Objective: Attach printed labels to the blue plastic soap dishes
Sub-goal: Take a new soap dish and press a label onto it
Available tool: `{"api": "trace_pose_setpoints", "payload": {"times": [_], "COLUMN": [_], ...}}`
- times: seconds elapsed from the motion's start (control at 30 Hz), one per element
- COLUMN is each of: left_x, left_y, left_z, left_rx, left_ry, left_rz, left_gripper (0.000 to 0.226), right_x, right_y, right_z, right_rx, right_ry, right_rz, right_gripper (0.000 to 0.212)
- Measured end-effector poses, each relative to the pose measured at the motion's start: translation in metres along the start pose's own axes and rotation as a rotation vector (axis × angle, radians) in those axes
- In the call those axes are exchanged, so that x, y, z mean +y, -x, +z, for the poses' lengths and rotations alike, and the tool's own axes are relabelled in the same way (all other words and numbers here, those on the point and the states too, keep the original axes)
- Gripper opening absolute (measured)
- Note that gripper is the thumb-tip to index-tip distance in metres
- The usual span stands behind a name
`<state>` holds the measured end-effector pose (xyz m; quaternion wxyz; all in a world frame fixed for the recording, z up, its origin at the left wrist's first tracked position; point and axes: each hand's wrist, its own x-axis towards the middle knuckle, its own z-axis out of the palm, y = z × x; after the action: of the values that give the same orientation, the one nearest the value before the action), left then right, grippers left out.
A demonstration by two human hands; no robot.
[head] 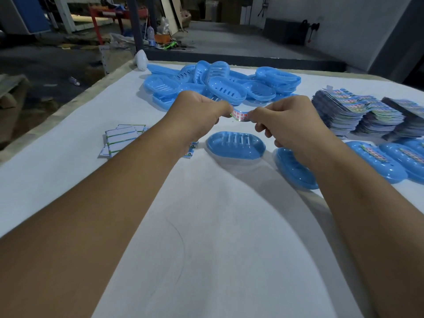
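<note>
A printed label (240,115) with red characters is stretched between my two hands above the table. My left hand (199,111) pinches its left end and my right hand (283,120) pinches its right end. Directly below lies a blue slotted soap dish (235,145) on the white table (218,226), bare of any label. A second blue dish (291,167) sits to its right, partly hidden by my right wrist.
A heap of unlabelled blue dishes (220,86) lies at the back. Stacks of printed labels (367,111) stand at the right, with labelled dishes (390,160) in front of them. Discarded backing papers (121,138) lie at the left. The table edge (68,104) runs along the left.
</note>
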<state>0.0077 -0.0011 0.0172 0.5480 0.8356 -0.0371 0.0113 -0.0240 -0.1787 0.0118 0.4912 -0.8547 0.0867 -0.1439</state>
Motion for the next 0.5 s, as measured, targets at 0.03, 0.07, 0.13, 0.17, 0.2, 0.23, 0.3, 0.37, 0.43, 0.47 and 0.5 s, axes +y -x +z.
{"api": "trace_pose_setpoints", "payload": {"times": [0.03,0.07,0.13,0.17,0.2,0.23,0.3,0.37,0.43,0.47,0.5], "left_x": [-0.001,-0.003,-0.008,-0.010,-0.013,-0.014,-0.017,-0.018,-0.019,-0.019,-0.020], "left_y": [-0.001,-0.001,-0.003,-0.004,-0.004,-0.004,-0.004,-0.005,-0.006,-0.007,-0.008], "left_z": [0.001,0.001,0.003,0.005,0.006,0.008,0.010,0.011,0.013,0.013,0.014], "left_rx": [0.011,0.023,0.032,0.031,0.034,0.041,0.055,0.056,0.042,0.034,0.028], "left_ry": [-0.034,-0.073,-0.137,-0.160,-0.189,-0.225,-0.291,-0.313,-0.300,-0.312,-0.337], "left_rz": [0.002,0.005,0.021,0.034,0.051,0.070,0.102,0.105,0.089,0.081,0.078], "left_gripper": [0.027,0.031,0.041,0.044,0.045,0.044,0.038,0.033,0.028,0.027,0.027], "right_x": [0.000,0.000,0.000,0.000,0.001,0.001,0.002,0.003,0.004,0.005,0.005], "right_y": [0.000,0.000,0.001,0.002,0.002,0.003,0.003,0.002,0.000,0.000,-0.001], "right_z": [0.001,0.001,0.002,0.002,0.002,0.003,0.003,0.004,0.007,0.008,0.009], "right_rx": [0.010,0.019,0.025,0.026,0.029,0.033,0.033,0.033,0.029,0.030,0.032], "right_ry": [0.015,0.032,0.073,0.095,0.120,0.147,0.193,0.238,0.290,0.321,0.353], "right_rz": [0.009,0.015,0.015,0.014,0.012,0.010,0.001,-0.010,-0.018,-0.024,-0.027], "right_gripper": [0.026,0.025,0.026,0.028,0.029,0.030,0.032,0.032,0.037,0.041,0.044]}}
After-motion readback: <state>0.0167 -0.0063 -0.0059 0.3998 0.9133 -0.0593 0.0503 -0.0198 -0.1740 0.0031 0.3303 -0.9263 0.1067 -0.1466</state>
